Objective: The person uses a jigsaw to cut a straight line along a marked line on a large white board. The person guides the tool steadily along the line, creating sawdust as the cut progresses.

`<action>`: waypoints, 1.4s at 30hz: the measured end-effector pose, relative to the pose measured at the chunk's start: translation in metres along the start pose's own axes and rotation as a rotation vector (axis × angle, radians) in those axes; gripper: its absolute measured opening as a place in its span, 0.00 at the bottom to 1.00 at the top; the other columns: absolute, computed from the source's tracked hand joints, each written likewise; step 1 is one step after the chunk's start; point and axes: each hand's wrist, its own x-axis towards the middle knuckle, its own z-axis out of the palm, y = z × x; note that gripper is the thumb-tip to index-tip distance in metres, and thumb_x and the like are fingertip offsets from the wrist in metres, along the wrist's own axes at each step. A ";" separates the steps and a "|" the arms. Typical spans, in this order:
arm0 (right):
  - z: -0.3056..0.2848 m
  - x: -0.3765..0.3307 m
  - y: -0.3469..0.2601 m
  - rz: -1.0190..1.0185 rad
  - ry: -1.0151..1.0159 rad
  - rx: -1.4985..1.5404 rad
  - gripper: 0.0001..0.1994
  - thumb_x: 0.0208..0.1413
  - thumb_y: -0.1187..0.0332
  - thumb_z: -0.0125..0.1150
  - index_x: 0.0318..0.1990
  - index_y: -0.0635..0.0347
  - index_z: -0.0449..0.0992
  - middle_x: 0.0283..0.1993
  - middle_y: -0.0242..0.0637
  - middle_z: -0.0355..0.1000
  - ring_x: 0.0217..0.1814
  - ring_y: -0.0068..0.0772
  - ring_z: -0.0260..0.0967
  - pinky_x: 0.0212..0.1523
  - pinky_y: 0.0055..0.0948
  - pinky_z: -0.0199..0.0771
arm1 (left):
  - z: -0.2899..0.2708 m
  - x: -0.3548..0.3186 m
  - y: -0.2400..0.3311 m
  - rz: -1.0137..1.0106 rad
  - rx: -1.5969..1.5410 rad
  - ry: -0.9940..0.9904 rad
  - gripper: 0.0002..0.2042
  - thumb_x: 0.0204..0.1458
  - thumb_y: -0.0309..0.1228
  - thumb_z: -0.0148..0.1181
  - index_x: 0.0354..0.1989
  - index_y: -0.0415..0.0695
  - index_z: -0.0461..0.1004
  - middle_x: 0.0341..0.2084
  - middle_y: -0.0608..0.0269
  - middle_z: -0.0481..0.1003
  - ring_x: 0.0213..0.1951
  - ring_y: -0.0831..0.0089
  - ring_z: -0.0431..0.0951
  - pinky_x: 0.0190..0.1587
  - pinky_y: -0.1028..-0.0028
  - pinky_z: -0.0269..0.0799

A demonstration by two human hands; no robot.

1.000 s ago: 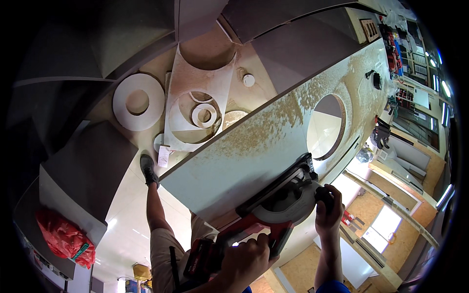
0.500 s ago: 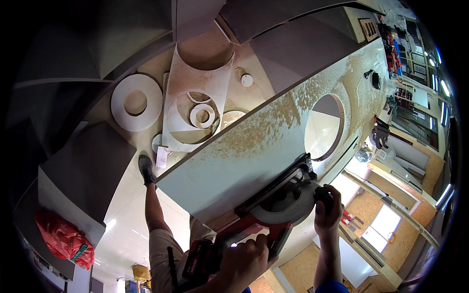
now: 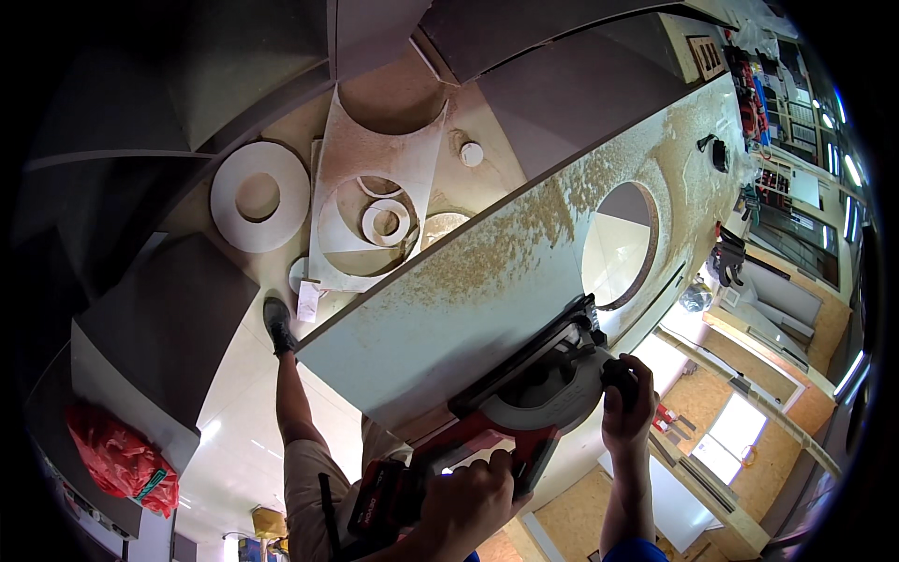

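A red and black circular saw (image 3: 524, 403) rests on a long pale panel (image 3: 440, 309) dusted with sawdust, at the panel's near edge. My left hand (image 3: 468, 506) grips the saw's rear handle, by its battery pack. My right hand (image 3: 626, 405) is closed around the black front knob beside the grey blade guard. A large round hole (image 3: 618, 244) is cut in the panel just beyond the saw. My leg and dark shoe (image 3: 277, 323) stand on the floor left of the panel.
On the floor beyond the panel lie a white ring cutout (image 3: 259, 195), a sheet with round cutouts (image 3: 375, 211) and small discs. Grey boards (image 3: 159, 328) and a red bag (image 3: 117, 459) sit at the left. Shelves and tools line the right side.
The saw and both hands stay almost where they were on the panel; only a slight shift of the view shows.
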 end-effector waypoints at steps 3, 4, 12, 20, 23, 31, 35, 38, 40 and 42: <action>0.000 0.000 0.002 -0.001 0.001 -0.012 0.27 0.66 0.51 0.59 0.57 0.69 0.69 0.36 0.42 0.79 0.37 0.31 0.77 0.41 0.29 0.77 | 0.005 0.000 -0.005 0.045 0.025 -0.045 0.23 0.48 0.51 0.72 0.38 0.44 0.74 0.17 0.62 0.77 0.20 0.66 0.82 0.20 0.67 0.77; 0.000 0.000 0.002 -0.002 -0.002 -0.017 0.27 0.66 0.51 0.59 0.57 0.69 0.69 0.36 0.42 0.79 0.37 0.31 0.77 0.41 0.29 0.77 | 0.007 -0.001 -0.007 0.070 0.037 -0.058 0.24 0.48 0.55 0.72 0.35 0.45 0.73 0.16 0.64 0.76 0.19 0.68 0.81 0.18 0.67 0.76; -0.001 0.001 0.002 -0.005 0.006 0.015 0.25 0.63 0.55 0.62 0.57 0.67 0.70 0.38 0.47 0.80 0.38 0.40 0.81 0.41 0.33 0.80 | 0.010 -0.001 -0.006 0.022 0.009 -0.130 0.26 0.48 0.55 0.72 0.38 0.44 0.74 0.17 0.63 0.77 0.20 0.66 0.82 0.18 0.66 0.78; -0.001 0.001 0.009 -0.062 0.020 -0.023 0.23 0.62 0.59 0.64 0.58 0.67 0.71 0.38 0.48 0.80 0.36 0.43 0.82 0.39 0.34 0.81 | 0.009 -0.001 -0.006 0.039 -0.025 -0.052 0.24 0.47 0.50 0.73 0.41 0.43 0.75 0.18 0.61 0.77 0.21 0.65 0.83 0.20 0.67 0.79; -0.001 0.001 0.007 -0.055 0.018 -0.011 0.24 0.62 0.59 0.64 0.58 0.67 0.70 0.37 0.48 0.81 0.36 0.41 0.82 0.39 0.33 0.81 | 0.000 0.004 0.001 0.043 -0.033 0.123 0.20 0.47 0.42 0.72 0.44 0.43 0.78 0.18 0.58 0.78 0.22 0.63 0.83 0.24 0.67 0.80; -0.001 0.002 0.005 -0.049 0.023 0.008 0.24 0.62 0.58 0.65 0.57 0.68 0.70 0.37 0.48 0.81 0.36 0.39 0.82 0.39 0.32 0.81 | -0.006 0.003 -0.003 0.029 0.012 -0.166 0.26 0.47 0.53 0.73 0.39 0.43 0.73 0.17 0.61 0.77 0.21 0.65 0.82 0.19 0.66 0.78; -0.001 0.001 0.007 -0.049 0.030 0.002 0.23 0.62 0.59 0.64 0.57 0.68 0.71 0.37 0.49 0.81 0.36 0.42 0.82 0.40 0.33 0.81 | 0.009 0.000 -0.007 0.029 -0.025 -0.137 0.26 0.47 0.53 0.73 0.38 0.44 0.73 0.17 0.62 0.77 0.20 0.65 0.82 0.19 0.66 0.78; -0.001 0.001 0.008 -0.043 0.030 0.001 0.23 0.61 0.60 0.64 0.57 0.68 0.71 0.38 0.49 0.81 0.37 0.43 0.83 0.40 0.34 0.82 | 0.007 0.001 -0.005 0.038 -0.030 -0.053 0.23 0.48 0.50 0.72 0.39 0.44 0.75 0.17 0.62 0.77 0.21 0.65 0.82 0.21 0.67 0.78; -0.001 0.002 0.006 -0.032 0.030 0.006 0.23 0.61 0.59 0.64 0.57 0.67 0.72 0.38 0.49 0.81 0.37 0.44 0.83 0.41 0.34 0.82 | -0.006 0.006 0.002 0.055 -0.049 0.102 0.20 0.48 0.43 0.72 0.44 0.43 0.78 0.19 0.59 0.78 0.23 0.64 0.83 0.26 0.67 0.80; -0.001 0.001 0.007 -0.034 0.032 0.003 0.23 0.62 0.58 0.64 0.57 0.67 0.72 0.38 0.49 0.81 0.38 0.44 0.83 0.41 0.35 0.82 | -0.004 0.004 0.003 0.018 -0.023 0.032 0.21 0.47 0.43 0.72 0.45 0.43 0.78 0.19 0.59 0.78 0.23 0.64 0.83 0.26 0.67 0.80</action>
